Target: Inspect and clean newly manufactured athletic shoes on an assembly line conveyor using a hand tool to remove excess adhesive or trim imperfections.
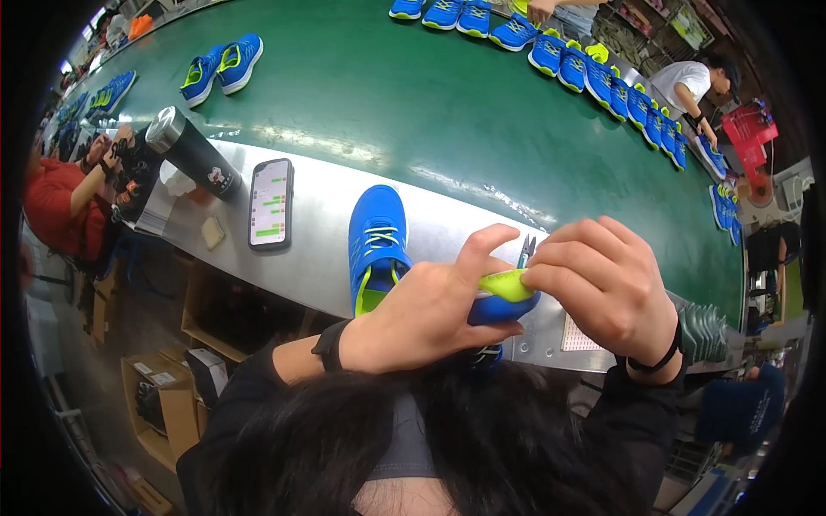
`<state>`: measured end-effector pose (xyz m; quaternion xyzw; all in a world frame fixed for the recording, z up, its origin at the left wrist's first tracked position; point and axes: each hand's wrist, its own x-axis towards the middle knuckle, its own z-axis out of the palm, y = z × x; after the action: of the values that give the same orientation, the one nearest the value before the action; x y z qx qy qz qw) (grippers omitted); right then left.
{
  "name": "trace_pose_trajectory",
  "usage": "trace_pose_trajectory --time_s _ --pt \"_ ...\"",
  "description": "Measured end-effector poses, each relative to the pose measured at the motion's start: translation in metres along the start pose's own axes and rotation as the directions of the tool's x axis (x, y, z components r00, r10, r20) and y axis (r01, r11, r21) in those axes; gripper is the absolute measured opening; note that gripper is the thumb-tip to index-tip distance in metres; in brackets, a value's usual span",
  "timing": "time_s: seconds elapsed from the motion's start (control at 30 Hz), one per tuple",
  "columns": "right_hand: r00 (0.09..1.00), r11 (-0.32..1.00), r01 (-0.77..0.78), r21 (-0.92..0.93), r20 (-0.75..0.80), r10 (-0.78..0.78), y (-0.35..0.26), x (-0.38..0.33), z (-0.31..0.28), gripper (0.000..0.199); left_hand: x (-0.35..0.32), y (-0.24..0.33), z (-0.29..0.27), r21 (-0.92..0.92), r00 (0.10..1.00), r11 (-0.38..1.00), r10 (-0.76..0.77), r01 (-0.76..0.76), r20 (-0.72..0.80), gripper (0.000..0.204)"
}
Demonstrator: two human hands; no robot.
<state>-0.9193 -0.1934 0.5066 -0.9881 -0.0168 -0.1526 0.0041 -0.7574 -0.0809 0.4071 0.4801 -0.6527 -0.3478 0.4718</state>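
A blue sneaker (503, 307) with a lime-green lining is turned heel-up in front of me. My left hand (422, 314) is closed around it, thumb and fingers on either side of the heel. My right hand (598, 279) pinches at the edge of its lime heel collar; whether a small thread or scrap is between the fingertips cannot be seen. Just beyond, partly covered by the hands, the tips of a pair of snips (526, 250) show. The matching blue sneaker (379, 228) stands on the metal ledge to the left, toe pointing away, its opening partly behind my left wrist.
On the metal ledge (318, 202) lie a phone (271, 205), a black tumbler (200, 159) and a pale block (212, 232). The green belt (344, 103) beyond carries a sneaker pair (222, 69) and a long row of blue sneakers (572, 67). Co-workers are at left and far right.
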Motion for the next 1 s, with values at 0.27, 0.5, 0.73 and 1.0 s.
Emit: trace_pose_trajectory --time_s 0.27,0.5,0.73,1.0 --pt "0.997 0.977 0.064 -0.202 0.059 -0.053 -0.009 -0.006 -0.006 0.026 0.004 0.002 0.006 0.026 1.0 1.0 0.007 -0.008 0.022 0.089" --pt "0.999 0.981 0.039 -0.192 0.042 -0.031 -0.003 -0.011 0.0 0.027 0.005 0.003 0.01 0.026 1.0 0.999 -0.021 0.02 0.002 0.088" --pt "0.997 0.989 -0.01 -0.145 -0.074 -0.001 0.008 -0.018 0.004 0.026 0.007 0.002 0.009 -0.011 0.999 0.999 -0.038 0.038 -0.019 0.085" --pt "0.991 0.995 0.01 -0.103 -0.129 -0.024 0.01 -0.023 0.006 0.02 0.008 0.001 0.014 -0.009 0.999 0.999 -0.034 0.034 -0.03 0.083"
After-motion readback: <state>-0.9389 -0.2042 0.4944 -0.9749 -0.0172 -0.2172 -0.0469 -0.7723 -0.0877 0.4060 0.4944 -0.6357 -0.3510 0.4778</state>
